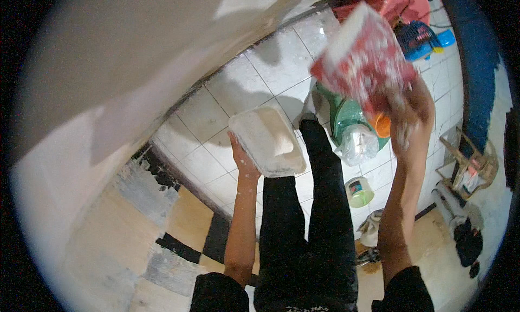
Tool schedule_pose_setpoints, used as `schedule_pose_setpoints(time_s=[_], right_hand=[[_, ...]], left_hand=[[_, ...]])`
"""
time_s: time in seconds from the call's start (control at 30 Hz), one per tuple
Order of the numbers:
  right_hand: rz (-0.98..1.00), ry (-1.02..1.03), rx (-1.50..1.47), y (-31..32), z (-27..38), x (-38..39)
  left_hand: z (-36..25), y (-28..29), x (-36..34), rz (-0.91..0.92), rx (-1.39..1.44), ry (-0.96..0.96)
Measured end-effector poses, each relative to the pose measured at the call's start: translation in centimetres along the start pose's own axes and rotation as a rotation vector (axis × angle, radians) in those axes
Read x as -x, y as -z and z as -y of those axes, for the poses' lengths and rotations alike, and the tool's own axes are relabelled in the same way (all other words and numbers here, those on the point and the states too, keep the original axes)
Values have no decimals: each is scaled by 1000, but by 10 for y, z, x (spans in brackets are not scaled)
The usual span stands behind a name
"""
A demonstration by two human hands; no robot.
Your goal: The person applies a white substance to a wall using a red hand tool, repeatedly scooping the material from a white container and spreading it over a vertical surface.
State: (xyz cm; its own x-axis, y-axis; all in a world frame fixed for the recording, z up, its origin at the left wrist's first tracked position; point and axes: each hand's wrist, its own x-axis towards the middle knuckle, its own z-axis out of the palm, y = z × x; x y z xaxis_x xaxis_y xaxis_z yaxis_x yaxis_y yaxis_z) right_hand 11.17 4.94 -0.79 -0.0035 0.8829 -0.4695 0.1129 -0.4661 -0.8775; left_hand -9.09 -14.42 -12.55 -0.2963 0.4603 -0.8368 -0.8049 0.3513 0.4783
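My left hand grips the side of a pale rectangular plastic container holding white material. At the upper right, my right hand is closed on a blurred red flat tool, its face smeared and spattered with white material and a white band along one side. That hand is raised above the green tub and the orange container; exactly how its fingers sit on the tool is smeared by motion.
A pale wall rises at the left above white floor tiles. A red tub and blue fan sit at the top right, a clear plastic bag and small bucket beside my legs, a wooden chair at the right.
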Motion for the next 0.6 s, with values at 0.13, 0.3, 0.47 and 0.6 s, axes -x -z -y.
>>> schedule_pose_setpoints(time_s=[0.13, 0.3, 0.47, 0.6], right_hand=[[68, -53, 340, -18, 20, 58], [244, 227, 728, -61, 2, 71], [259, 273, 831, -84, 3, 58], [258, 220, 903, -86, -3, 48]], left_hand=[[-7, -17, -25, 201, 113, -48], [-34, -61, -10, 160, 128, 34], [-40, -76, -12, 263, 145, 57], [-45, -92, -13, 295, 209, 50]])
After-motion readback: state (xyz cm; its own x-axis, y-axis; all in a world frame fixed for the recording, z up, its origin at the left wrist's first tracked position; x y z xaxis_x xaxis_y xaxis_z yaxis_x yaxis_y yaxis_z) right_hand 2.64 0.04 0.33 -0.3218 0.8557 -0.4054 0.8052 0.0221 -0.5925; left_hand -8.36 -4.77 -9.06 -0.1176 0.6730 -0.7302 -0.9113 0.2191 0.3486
